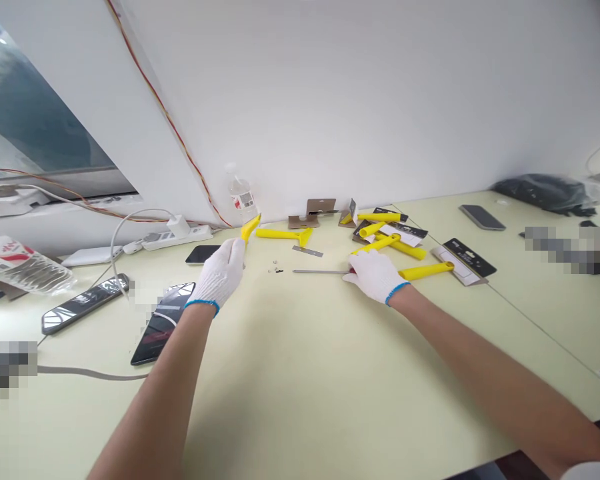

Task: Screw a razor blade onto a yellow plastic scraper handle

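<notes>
Your left hand (pixel 221 272) is clenched around a yellow scraper (pixel 251 227). Its head sticks up and away from you past the fingers, tilted toward the wall, and the handle is buried in the glove. The scraper is lifted off the table (pixel 300 373), not resting on it.

Your right hand (pixel 375 275) lies flat, palm down, fingers pressed on the right end of a thin metal rod (pixel 320 271). No full grasp is visible; it looks like a pinch or press at the tip, and I cannot tell which. The rod's long axis runs left-right across the table, nearly level, pointing from your right hand toward the left one. Its free end stops short of the left hand, near some tiny dark screws (pixel 276 269).

A loose blade (pixel 307 251) lies just behind the rod, tilted slightly. A second scraper (pixel 285 234) lies flat beyond it, handle left, head right. So the rod sits between your hands, touching the right, well apart from the left. The blade is closer to the held scraper than to the right hand.

Right of your right hand is a pile of scrapers (pixel 390 240) with black cards (pixel 467 257). One yellow handle (pixel 425 271) lies just beside your wrist. On the left are phones (pixel 163 323), a power strip (pixel 177 235) and a bottle (pixel 240 193) by the wall.
</notes>
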`<state>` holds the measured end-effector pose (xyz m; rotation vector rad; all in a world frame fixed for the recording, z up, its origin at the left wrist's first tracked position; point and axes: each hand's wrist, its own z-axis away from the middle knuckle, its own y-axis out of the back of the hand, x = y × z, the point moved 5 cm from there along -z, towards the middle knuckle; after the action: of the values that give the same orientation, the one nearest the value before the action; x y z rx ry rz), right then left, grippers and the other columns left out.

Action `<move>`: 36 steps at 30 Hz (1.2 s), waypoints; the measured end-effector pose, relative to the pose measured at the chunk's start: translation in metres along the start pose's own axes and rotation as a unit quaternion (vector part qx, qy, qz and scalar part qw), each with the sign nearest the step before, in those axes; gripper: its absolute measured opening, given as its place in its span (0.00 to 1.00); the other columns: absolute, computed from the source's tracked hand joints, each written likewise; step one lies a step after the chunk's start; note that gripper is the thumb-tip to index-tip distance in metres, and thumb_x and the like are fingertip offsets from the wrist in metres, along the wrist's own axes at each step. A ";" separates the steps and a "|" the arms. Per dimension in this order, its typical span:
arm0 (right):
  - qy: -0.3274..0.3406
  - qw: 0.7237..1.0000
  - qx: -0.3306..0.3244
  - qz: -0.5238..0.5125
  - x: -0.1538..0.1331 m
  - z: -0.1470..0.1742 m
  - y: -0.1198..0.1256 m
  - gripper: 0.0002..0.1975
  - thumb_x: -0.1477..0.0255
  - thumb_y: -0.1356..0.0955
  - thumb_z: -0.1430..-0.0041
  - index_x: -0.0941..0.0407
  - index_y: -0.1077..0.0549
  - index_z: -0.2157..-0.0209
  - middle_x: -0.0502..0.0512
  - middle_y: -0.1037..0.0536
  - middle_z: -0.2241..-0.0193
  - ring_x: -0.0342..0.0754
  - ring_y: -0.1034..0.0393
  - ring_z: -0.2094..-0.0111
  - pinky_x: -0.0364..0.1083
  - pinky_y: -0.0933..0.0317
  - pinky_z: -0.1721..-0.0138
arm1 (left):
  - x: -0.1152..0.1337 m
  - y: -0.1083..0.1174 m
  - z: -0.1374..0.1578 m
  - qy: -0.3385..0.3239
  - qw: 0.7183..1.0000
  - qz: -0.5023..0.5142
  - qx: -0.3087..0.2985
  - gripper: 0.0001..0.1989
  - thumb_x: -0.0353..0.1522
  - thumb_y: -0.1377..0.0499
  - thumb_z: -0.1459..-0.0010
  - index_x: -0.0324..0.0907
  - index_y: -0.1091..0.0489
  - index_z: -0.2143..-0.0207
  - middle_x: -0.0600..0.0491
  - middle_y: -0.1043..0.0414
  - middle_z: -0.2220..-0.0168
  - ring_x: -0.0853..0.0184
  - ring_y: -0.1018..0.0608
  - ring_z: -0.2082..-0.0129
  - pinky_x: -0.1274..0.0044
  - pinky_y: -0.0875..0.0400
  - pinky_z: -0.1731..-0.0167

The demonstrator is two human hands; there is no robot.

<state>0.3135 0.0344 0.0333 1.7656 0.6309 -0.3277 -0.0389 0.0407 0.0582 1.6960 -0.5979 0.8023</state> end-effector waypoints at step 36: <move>0.054 0.995 -0.078 0.007 -0.035 0.046 -0.001 0.20 0.58 0.38 0.27 0.55 0.36 0.71 0.51 0.31 0.75 0.45 0.41 0.73 0.45 0.52 0.69 | 0.021 -0.051 0.026 -0.018 0.988 0.043 -0.148 0.20 0.41 0.42 0.33 0.48 0.35 0.41 0.51 0.18 0.52 0.69 0.22 0.81 0.75 0.23 0.79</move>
<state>0.2889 -0.0181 0.0372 1.6451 0.7015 -0.1697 0.0179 0.0291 0.0389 1.4226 -0.7791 0.7071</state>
